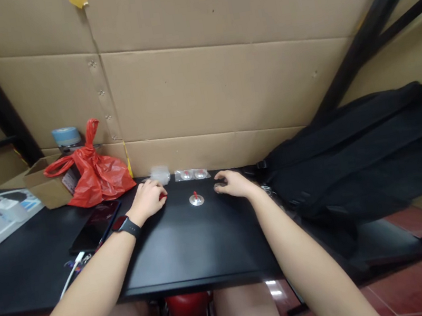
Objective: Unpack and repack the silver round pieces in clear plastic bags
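1. The suction cup, a clear disc with a small red piece on top, lies on the dark surface, nearer the person than the clear packet, which serves as the landmark here.
2. It looks very light. The disc is probably soft, bendy plastic, smooth enough to slide or cling if pressed flat; the red piece seems stiffer. Breakage looks unlikely, though the rim could crease.
3. The best hold would be the upright red piece, between thumb and forefinger; the low rim offers less to grip.
4. The left hand is left of the packet and nearer the person, apart from the suction cup. Its fingers are bent and close together, over a red item mostly hidden beneath them; whether they pinch it, I cannot tell.
5. The right hand is right of the packet and nearer the person, also apart from the suction cup. Its thumb and forefinger are curved and slightly parted around a clear round piece; whether they grip it or merely touch it cannot be told.
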Demonstrator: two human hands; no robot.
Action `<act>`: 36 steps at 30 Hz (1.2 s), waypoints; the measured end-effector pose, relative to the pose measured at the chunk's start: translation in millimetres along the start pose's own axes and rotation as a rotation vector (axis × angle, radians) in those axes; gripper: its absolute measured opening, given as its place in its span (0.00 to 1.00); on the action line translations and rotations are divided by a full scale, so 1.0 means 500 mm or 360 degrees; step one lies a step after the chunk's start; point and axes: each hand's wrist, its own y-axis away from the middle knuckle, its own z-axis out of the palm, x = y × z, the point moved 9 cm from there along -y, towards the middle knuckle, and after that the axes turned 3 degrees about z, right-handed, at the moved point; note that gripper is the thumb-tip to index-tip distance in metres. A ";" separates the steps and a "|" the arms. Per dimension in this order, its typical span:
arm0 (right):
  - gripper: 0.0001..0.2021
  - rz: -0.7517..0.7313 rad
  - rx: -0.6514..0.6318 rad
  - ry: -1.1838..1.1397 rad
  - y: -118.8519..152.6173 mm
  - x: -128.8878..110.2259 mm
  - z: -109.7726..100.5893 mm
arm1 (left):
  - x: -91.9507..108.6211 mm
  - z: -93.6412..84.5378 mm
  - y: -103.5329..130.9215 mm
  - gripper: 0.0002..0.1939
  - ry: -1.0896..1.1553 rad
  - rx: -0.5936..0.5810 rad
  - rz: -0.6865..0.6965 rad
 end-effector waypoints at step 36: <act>0.23 -0.0701 0.0251 -0.1057 0.064 -0.259 0.016 | 0.051 -0.040 -0.006 0.11 0.1488 0.0475 -0.0255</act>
